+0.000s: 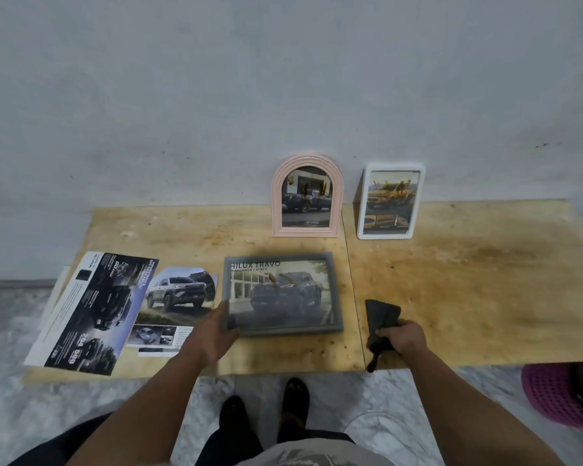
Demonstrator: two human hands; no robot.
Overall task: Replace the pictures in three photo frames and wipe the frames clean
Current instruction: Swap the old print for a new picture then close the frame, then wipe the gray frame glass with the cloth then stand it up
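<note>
Nearest, right hand (403,338) has its fingers curled tight round a dark cloth (381,319) just above the plywood desk (468,280), apart from the frame; left hand (216,331) grips the lower-left corner of the grey frame (283,292), thumb over its front edge. That frame lies flat mid-desk holding a truck picture, with a loose truck picture (179,297) just beside its left side and a long brochure (91,311) further left. At the back, pink arched frame (307,196) and white frame (389,201) stand against the wall (283,79), both with truck pictures inside.
</note>
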